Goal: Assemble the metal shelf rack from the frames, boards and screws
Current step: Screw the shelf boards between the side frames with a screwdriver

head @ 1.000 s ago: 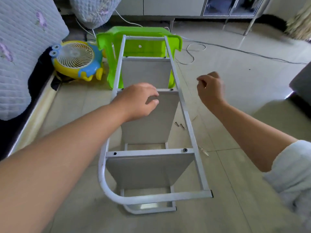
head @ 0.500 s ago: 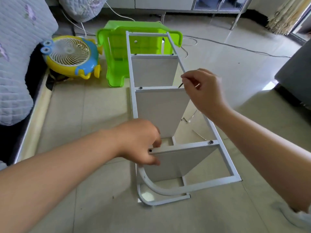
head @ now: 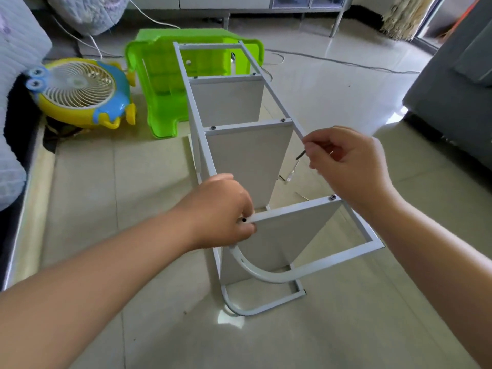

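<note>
The white metal shelf rack (head: 269, 83) lies on its side on the tiled floor, with three grey boards standing between its two frames. My left hand (head: 222, 213) grips the left end of the nearest board (head: 287, 235) where it meets the frame, beside a dark screw hole. My right hand (head: 346, 163) hovers over the right rail and pinches a small dark screw (head: 300, 155) that points down and left. Screw heads show at the other board ends.
Loose screws and a thin tool (head: 290, 177) lie on the floor under the rack's right side. A green plastic stool (head: 162, 83) and a yellow-blue fan (head: 80, 91) sit at the far left. A grey sofa (head: 452, 97) stands to the right; cables cross the floor behind.
My left hand moved from the middle board down to the nearest board's left end. My right hand came in over the right rail with a screw and dropped slightly lower.
</note>
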Demonstrator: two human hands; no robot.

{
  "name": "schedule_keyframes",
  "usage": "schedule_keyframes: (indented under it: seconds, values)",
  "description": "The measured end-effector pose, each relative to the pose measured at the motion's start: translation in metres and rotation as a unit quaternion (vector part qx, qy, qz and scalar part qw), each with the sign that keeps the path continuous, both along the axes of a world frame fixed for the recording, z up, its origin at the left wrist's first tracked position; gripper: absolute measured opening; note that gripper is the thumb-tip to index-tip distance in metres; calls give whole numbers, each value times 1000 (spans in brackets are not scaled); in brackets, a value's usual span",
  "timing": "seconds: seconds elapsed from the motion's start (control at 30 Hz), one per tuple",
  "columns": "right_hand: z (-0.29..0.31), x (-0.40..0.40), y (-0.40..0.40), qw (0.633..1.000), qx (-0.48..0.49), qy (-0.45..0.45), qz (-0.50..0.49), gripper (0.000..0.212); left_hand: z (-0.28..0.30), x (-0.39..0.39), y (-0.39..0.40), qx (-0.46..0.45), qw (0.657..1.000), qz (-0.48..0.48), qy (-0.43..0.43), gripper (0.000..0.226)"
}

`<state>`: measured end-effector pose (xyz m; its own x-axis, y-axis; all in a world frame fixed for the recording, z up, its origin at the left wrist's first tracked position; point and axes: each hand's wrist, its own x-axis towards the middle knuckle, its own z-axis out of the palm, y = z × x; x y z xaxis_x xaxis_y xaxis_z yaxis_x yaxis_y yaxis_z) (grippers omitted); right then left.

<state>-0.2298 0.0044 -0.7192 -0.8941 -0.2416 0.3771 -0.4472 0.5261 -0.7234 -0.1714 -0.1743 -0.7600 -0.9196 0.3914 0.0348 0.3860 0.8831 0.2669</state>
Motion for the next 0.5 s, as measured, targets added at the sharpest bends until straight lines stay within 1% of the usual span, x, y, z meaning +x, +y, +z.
schedule_keyframes:
  seconds: [0.1, 0.17, 0.23, 0.27, 0.3, 0.4, 0.5]
  values:
    - [2, 16, -3, 999, -31, -8, 30, 30, -8, 16, 0, 89, 994, 53, 41, 52]
    - [0, 26, -3, 998, -29, -9, 61, 33, -15, 27, -2, 141, 985, 77, 64, 54]
    - [-3, 33, -4, 994, -3, 12, 106, 24, -22, 36, -4, 159, 979, 90, 93, 49]
    - [-4, 35, -5, 990, 20, 38, 135, 17, -25, 41, -4, 166, 976, 94, 104, 48]
    - [-5, 37, -7, 983, 43, 69, 163, 14, -27, 45, -3, 181, 972, 104, 109, 49]
    - [-12, 35, -13, 962, 82, 140, 221, 16, -29, 55, -3, 237, 957, 145, 88, 66]
    - [-19, 34, -22, 951, 90, 172, 239, 15, -32, 60, -4, 250, 955, 154, 42, 89]
